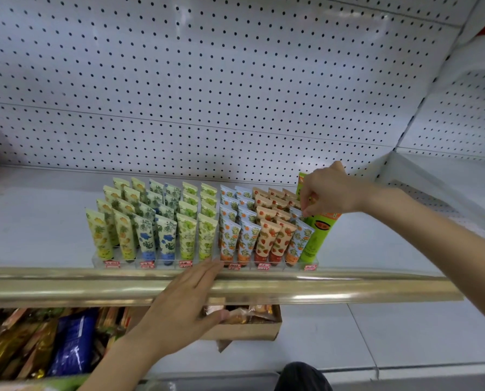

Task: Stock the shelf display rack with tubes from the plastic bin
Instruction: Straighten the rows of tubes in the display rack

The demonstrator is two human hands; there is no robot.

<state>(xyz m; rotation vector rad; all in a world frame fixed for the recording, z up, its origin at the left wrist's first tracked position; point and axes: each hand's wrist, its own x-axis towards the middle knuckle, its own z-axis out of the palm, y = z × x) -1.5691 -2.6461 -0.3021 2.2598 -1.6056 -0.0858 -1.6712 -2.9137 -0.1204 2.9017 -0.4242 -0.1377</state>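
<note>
Right hand (330,193) pinches a tube (296,215) by the crimp at display rack's (179,262) 2 o'clock corner. Left hand (185,300) lies flat-open at its 6 o'clock front. Tube should seat straight down, clear of tall green tube (319,235).

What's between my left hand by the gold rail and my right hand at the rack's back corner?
Head view: rows of orange-print tubes and strawberry-print tubes, standing upright in the clear rack, fill that stretch.
</note>
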